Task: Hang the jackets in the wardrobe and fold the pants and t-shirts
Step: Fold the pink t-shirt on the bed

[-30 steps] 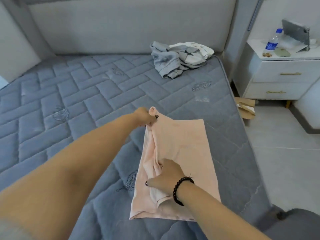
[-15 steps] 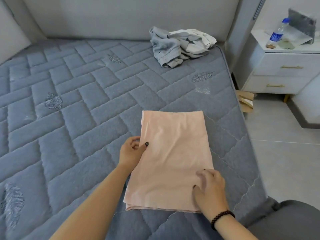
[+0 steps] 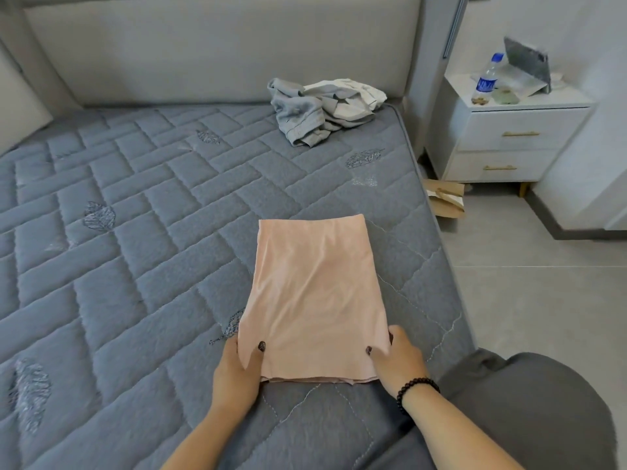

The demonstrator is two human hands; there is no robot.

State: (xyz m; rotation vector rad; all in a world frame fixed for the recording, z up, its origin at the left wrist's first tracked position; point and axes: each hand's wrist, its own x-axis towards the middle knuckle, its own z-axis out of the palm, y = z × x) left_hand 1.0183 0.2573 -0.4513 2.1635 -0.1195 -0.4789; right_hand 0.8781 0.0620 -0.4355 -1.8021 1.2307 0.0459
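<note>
Near the mattress edge [image 3: 437,252], both hands pinch the pink garment [image 3: 315,293].

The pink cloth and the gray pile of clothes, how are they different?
The pink cloth lies flat and folded into a neat rectangle; the gray pile is crumpled in a heap. The pink cloth is near the bed's front edge, pinched at its near corners by the left hand and right hand; the gray pile sits untouched by the headboard. Both rest on the mattress.

Home bedroom: quilted grey mattress [image 3: 142,205], padded headboard [image 3: 217,52], white nightstand [image 3: 509,140].
</note>
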